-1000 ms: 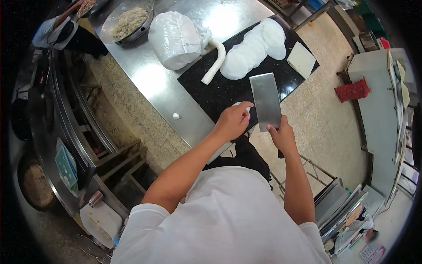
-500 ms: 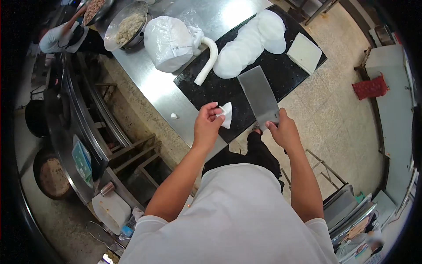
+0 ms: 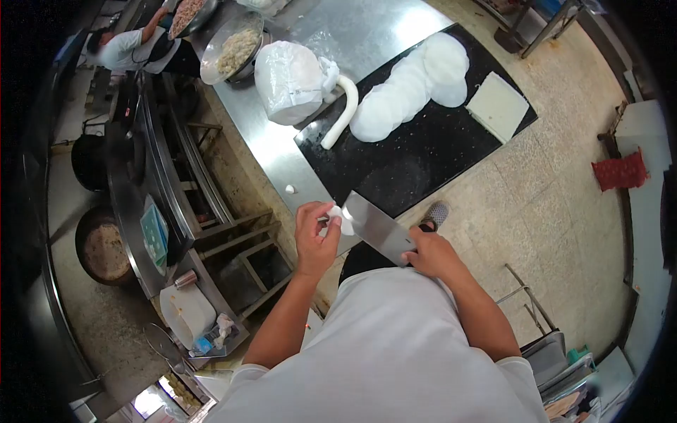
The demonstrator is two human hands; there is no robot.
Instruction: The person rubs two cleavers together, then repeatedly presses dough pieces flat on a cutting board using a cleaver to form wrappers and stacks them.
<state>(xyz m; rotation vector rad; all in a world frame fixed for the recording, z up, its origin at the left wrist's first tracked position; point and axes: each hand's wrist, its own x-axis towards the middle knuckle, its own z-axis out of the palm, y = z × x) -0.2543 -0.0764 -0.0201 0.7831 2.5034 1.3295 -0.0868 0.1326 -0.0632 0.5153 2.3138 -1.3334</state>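
Note:
My left hand pinches a small white cloth or paper between thumb and fingers. In my right hand is the handle of a cleaver, its broad blade angled up to the left. The blade's far end meets the white cloth, close to my body and over the near edge of the black board. Farther up the board lies a curved white dough rope. Beside it, thin round dough wrappers overlap in a row. A small dough lump sits on the steel tabletop.
A plastic-wrapped white mass stands on the steel table, near a bowl of pale filling. A square white stack lies at the board's right end. Another person is at the upper left, by a bowl of pinkish filling.
The cleaver has come off its place over the board, moving down and left toward my body, and its blade now meets the cloth. My left hand has lowered. The view has shifted.

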